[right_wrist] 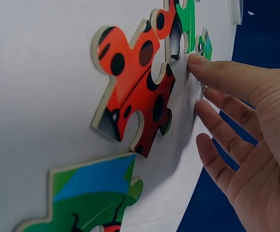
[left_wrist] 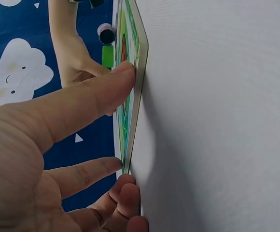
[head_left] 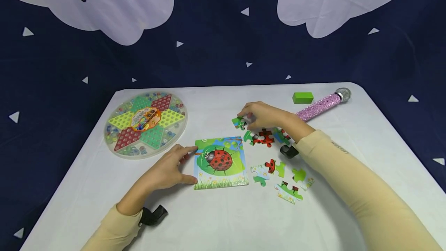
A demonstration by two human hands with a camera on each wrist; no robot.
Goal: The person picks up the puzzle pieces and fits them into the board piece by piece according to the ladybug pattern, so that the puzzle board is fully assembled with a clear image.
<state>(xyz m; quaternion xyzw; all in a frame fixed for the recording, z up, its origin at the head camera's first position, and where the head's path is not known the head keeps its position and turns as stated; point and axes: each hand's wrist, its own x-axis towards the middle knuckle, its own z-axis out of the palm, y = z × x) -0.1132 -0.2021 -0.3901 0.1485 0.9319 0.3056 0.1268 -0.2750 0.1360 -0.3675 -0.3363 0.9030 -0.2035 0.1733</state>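
A square ladybug puzzle board [head_left: 220,162] lies flat on the white table. My left hand [head_left: 170,167] is at its left edge, thumb at the near corner and index finger at the far corner. In the left wrist view the thumb [left_wrist: 101,92] rests against the board's edge. Beyond the board, my right hand [head_left: 263,115] reaches down beside a green and blue puzzle piece [head_left: 238,122], fingertips right at it. In the right wrist view its thumb and fingers are spread, and the piece [right_wrist: 208,44] is partly behind the thumb. Red spotted pieces [right_wrist: 142,92] lie below that hand.
Several loose puzzle pieces [head_left: 289,193] lie right of the board. A round Chinese checkers set [head_left: 146,125] with marbles sits at the back left. At the back right are a green block [head_left: 302,98] and a pink glitter microphone [head_left: 318,107]. A dark patterned cloth [head_left: 216,57] hangs behind.
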